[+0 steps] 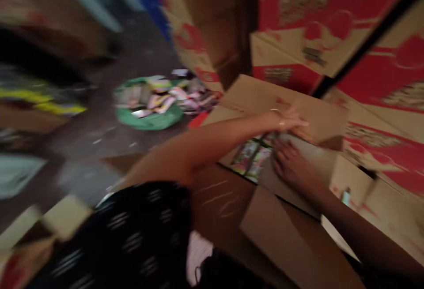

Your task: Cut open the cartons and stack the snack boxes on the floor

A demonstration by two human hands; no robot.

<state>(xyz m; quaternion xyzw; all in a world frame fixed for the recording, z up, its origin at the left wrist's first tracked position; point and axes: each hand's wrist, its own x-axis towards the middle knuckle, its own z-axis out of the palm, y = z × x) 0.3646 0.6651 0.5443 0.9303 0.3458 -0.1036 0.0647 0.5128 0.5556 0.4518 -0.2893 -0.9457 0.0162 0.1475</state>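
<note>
A brown cardboard box (pixel 208 209) stands in front of me, partly folded over. Through the gap between its flaps show several colourful packets (pixel 251 159) packed close together. My left hand (pixel 293 121), with a thin bracelet at the wrist, reaches across the box and rests on the far flap (pixel 318 112); its fingers look stretched out, though blurred. Nearer to me, my right hand (pixel 291 159) lies on a folded-in flap (pixel 318 156), fingers apart, their tips beside the packets. Another flap (pixel 274 227) sticks out on the near side.
Red and brown printed cartons (pixel 364 28) are stacked behind and to the right. On the floor at the left lies a green bag (pixel 149 121) full of wrappers or packets. A smaller open box (pixel 36 231) is at lower left, and a pale tray-like item (pixel 20 174) lies above it.
</note>
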